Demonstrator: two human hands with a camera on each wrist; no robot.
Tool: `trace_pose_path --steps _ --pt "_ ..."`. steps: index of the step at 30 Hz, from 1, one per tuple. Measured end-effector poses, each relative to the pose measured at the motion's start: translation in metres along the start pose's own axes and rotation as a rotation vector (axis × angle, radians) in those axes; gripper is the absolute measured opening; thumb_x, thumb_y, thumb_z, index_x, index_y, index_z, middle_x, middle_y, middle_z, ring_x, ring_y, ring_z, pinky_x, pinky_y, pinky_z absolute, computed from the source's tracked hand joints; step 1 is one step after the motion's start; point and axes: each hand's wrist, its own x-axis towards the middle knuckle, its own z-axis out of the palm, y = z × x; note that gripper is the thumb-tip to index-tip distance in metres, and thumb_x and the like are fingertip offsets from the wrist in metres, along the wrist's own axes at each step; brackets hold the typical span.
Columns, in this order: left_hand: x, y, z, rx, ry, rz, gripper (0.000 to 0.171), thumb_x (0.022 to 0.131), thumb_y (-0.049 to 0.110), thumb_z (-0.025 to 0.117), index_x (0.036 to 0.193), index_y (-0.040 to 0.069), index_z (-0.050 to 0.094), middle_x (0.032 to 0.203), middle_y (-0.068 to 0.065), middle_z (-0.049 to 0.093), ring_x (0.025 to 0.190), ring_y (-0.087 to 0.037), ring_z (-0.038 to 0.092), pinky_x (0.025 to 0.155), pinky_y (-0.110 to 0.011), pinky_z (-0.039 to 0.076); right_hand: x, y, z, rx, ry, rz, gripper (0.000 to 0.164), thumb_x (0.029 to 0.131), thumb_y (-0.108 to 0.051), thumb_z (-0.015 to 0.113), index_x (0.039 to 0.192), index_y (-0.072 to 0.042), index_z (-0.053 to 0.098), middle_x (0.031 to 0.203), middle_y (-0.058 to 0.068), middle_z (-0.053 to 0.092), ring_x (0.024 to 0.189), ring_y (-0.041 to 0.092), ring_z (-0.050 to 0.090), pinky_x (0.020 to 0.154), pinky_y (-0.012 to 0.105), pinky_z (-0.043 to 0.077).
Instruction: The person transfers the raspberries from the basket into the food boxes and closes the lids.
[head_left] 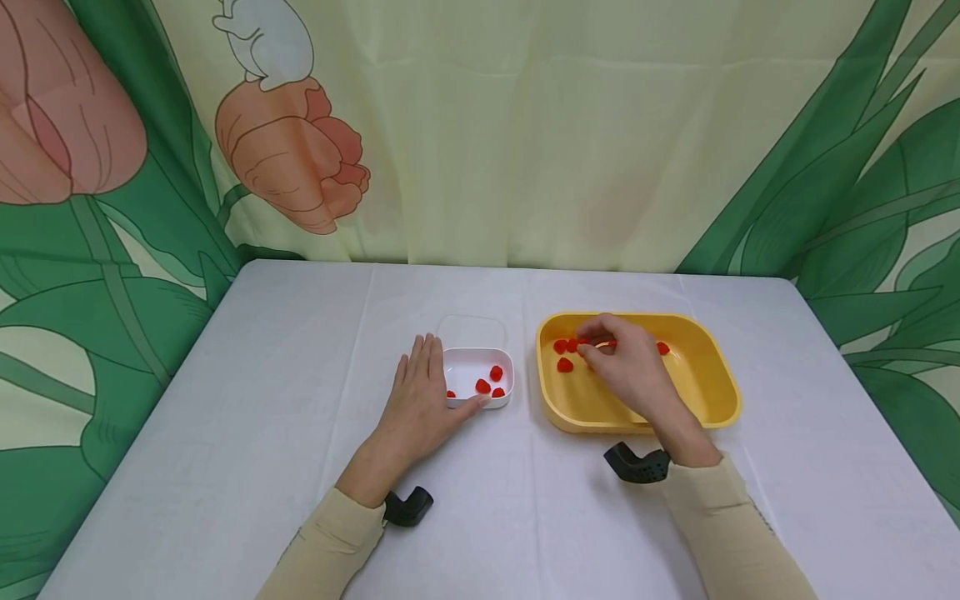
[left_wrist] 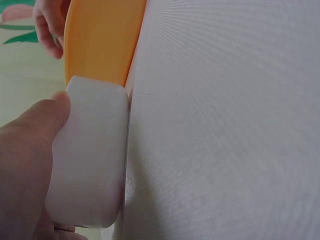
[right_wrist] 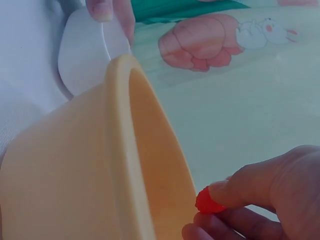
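Observation:
My right hand (head_left: 626,362) is over the yellow tub (head_left: 705,392), and its thumb and fingers pinch a small, bumpy red raspberry (right_wrist: 209,201) near the far rim. Several more raspberries (head_left: 565,365) lie in the tub, mostly toward its left and back. My left hand (head_left: 420,408) lies against the left side of a small white box (head_left: 459,360), fingers straight and thumb on its near rim. A few raspberries (head_left: 482,386) sit inside this box; the hand partly covers its left end.
A clear lid (head_left: 472,329) stands out behind the white box. Both containers rest on a table with a white cloth (head_left: 262,400), the tub just right of the box. A printed curtain (head_left: 525,142) hangs behind the table's far edge.

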Motion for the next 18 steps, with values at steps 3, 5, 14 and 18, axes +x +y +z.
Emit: trace_pose_path --steps 3,5,14,18 --pt "0.000 0.000 0.000 0.001 -0.002 -0.004 0.110 0.088 0.067 0.057 0.157 -0.004 0.009 0.165 -0.022 0.012 0.155 -0.035 0.006 0.125 -0.052 0.009 0.000 -0.002 0.002 0.018 -0.003 -0.021 0.020 0.095 -0.010 0.064 0.114 -0.007 0.065 0.113 0.010 0.068 0.105 0.026 0.062 0.093 0.044 0.057" --pt "0.000 0.000 0.000 -0.001 -0.006 -0.008 0.110 0.088 0.067 0.057 0.157 -0.004 0.009 0.165 -0.021 0.011 0.155 -0.034 0.006 0.125 -0.052 0.009 0.000 -0.005 0.003 0.036 -0.009 -0.036 0.019 0.094 -0.010 0.064 0.113 -0.008 0.065 0.112 0.010 0.069 0.105 0.026 0.064 0.093 0.044 0.057" --pt "0.000 0.001 -0.001 -0.004 -0.012 -0.008 0.110 0.088 0.066 0.058 0.157 -0.004 0.009 0.165 -0.022 0.012 0.155 -0.035 0.006 0.125 -0.053 0.009 -0.001 -0.016 0.009 0.096 -0.048 -0.083 0.019 0.094 -0.010 0.065 0.113 -0.010 0.065 0.112 0.007 0.068 0.100 0.024 0.064 0.090 0.040 0.058" --pt "0.000 0.000 -0.001 -0.002 -0.008 -0.008 0.110 0.088 0.066 0.057 0.157 -0.004 0.009 0.165 -0.022 0.012 0.155 -0.035 0.006 0.125 -0.053 0.009 -0.001 -0.020 0.012 0.102 -0.056 -0.093 0.020 0.094 -0.011 0.066 0.113 -0.011 0.065 0.112 0.004 0.068 0.098 0.023 0.064 0.085 0.035 0.058"
